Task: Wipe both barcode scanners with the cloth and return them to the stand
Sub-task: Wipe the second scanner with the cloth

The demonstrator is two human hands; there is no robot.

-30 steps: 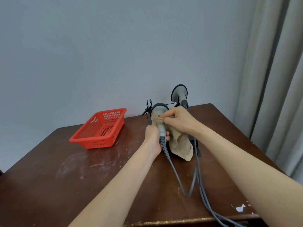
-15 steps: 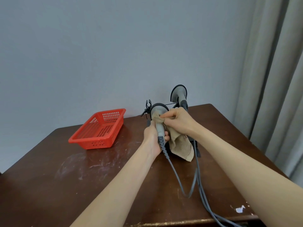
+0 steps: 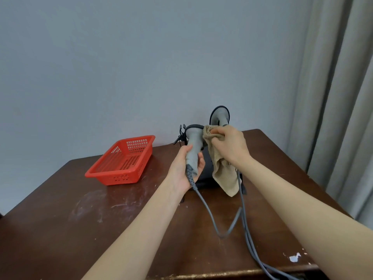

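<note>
The held scanner (image 3: 194,142) is off its stand (image 3: 207,176) and raised above the back of the table (image 3: 60,229). The left hand (image 3: 185,170) has its fingers wrapped round the handle. The right hand (image 3: 230,146) pinches a bunched part of the cloth (image 3: 224,174) against the side of the scanner's head, so the wiping of this one looks to be under way. The second scanner (image 3: 220,116) stands upright in the stand just behind the right hand; I cannot tell whether it has been wiped. By my reading, this one must be finished and hung back, and the other may remain to be done.

The table is dark brown wood, glossy, scuffed with pale smears, with a white chip near its front right edge. The basket (image 3: 121,160) is red plastic, rectangular, with slotted walls and a perforated floor, and sits well apart to the left. The cloth is tan and soft with a coarse nap, and hangs limp in one long fold. The stand is black and mostly hidden. Both scanners are matte grey plastic with a flared, dark-rimmed head that narrows to a rounded handle. The cables (image 3: 243,207) are smooth grey cord, ribbed at the handle, looping over the front edge.
</note>
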